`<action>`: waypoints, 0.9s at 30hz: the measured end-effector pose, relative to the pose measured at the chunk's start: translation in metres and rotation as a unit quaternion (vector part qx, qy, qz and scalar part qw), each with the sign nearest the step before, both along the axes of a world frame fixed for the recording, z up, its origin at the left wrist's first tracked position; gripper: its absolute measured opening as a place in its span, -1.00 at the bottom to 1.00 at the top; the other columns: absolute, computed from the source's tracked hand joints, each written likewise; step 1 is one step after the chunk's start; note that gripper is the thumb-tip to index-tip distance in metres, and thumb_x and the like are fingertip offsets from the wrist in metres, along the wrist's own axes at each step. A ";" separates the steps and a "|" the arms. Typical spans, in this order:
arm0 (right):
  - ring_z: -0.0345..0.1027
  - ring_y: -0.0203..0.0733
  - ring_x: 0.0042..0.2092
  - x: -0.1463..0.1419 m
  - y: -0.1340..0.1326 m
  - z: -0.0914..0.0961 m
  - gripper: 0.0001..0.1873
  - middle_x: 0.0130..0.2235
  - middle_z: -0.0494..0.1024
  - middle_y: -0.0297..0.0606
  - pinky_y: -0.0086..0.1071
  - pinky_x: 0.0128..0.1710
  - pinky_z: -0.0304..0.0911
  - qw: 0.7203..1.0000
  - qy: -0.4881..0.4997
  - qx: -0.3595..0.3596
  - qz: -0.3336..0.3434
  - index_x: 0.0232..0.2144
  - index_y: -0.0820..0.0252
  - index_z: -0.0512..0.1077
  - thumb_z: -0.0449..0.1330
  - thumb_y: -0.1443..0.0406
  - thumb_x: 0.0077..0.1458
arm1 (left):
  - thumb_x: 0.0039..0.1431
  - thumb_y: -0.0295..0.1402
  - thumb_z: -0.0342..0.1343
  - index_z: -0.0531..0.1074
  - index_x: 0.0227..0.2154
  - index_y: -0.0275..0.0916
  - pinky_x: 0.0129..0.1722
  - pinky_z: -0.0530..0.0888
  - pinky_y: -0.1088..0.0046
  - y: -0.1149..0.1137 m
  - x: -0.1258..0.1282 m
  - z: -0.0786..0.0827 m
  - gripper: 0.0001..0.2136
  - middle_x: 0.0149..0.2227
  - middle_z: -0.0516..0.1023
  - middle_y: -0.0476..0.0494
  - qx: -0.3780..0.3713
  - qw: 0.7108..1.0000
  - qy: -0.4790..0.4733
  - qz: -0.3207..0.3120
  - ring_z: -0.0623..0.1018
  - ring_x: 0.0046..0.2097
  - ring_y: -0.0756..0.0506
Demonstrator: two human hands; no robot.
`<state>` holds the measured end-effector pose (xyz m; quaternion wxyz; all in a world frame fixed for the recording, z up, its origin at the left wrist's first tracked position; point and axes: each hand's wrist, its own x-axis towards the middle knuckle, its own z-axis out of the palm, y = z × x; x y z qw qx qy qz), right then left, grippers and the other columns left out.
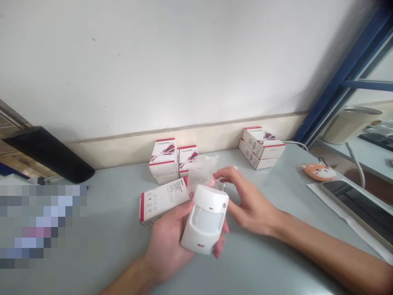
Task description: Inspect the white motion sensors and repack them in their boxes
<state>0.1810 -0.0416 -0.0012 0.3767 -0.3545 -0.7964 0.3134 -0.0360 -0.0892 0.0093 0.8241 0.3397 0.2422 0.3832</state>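
Note:
A white motion sensor (pixel 206 223) with a curved lens window and a small red logo sits in my left hand (pixel 172 241), whose thumb and fingers wrap its sides. At the sensor's upper right corner a short silver antenna (pixel 224 187) sticks out. My right hand (pixel 248 200) is beside that corner, index finger and thumb apart and curved around the antenna area; the thumb tip is partly hidden by the sensor. Behind the sensor lies a crumpled clear plastic bag (pixel 201 170). A white and red carton (pixel 166 198) rests on its side left of it.
More cartons (pixel 164 153) stand against the wall, with a stack of two cartons (pixel 260 147) farther right. An orange animal-face case (pixel 319 171) and a phone (pixel 359 209) on white paper lie at the right. A black cylindrical object (pixel 52 153) leans at the left. The grey table (pixel 116 254) carries everything.

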 end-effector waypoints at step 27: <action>0.53 -0.15 -0.30 -0.006 0.000 0.000 -0.91 -0.23 0.64 -0.27 -0.29 -0.39 0.28 0.977 -0.082 0.088 -0.176 -0.12 0.02 0.37 0.09 0.20 0.38 | 0.49 -0.01 -0.07 -0.26 0.53 0.05 -0.15 0.52 0.13 -0.002 0.009 -0.002 -0.30 -0.05 0.65 -0.31 -0.003 0.990 0.095 0.101 0.68 -0.23 -0.28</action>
